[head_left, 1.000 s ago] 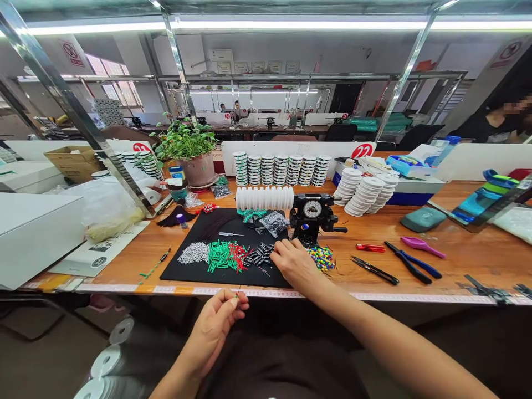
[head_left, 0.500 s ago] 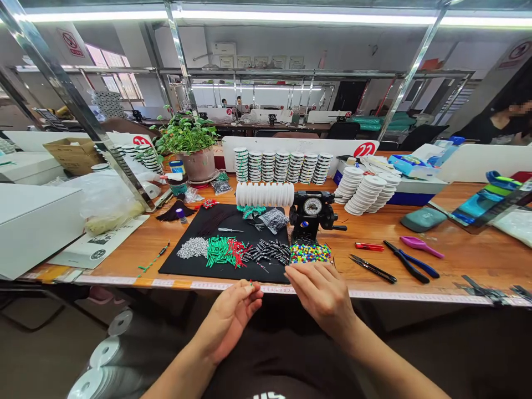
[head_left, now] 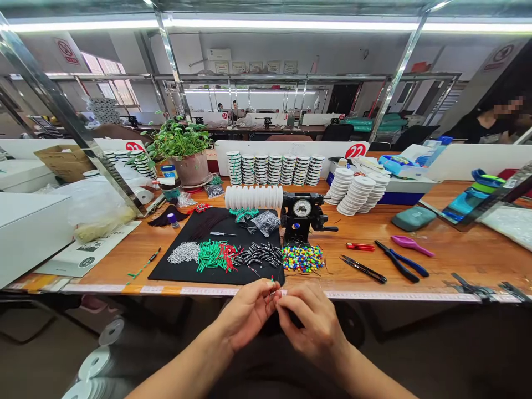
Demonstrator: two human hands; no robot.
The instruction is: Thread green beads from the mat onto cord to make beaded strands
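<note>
My left hand (head_left: 245, 313) and my right hand (head_left: 310, 327) meet just below the table's front edge. Their fingertips pinch a thin strand with tiny red and green beads (head_left: 272, 287); the fingers partly hide it. Beyond them lies a black mat (head_left: 253, 277) holding a silver bead pile (head_left: 183, 252), green tubes (head_left: 209, 256), red tubes (head_left: 228, 256) and black tubes (head_left: 257, 254). A heap of multicoloured beads (head_left: 302, 258) sits on the bare wood right of the mat, close above my right hand.
A white spool row (head_left: 253, 197) and a black counter machine (head_left: 301, 213) stand behind the mat. Scissors (head_left: 363, 269), blue-handled pliers (head_left: 401, 261) and a purple scoop (head_left: 411, 245) lie to the right. A co-worker (head_left: 490, 119) is at the far right.
My right hand has moved left and toward me from the table edge, now meeting my left hand. Both hands now pinch the strand together. The view has shifted slightly.
</note>
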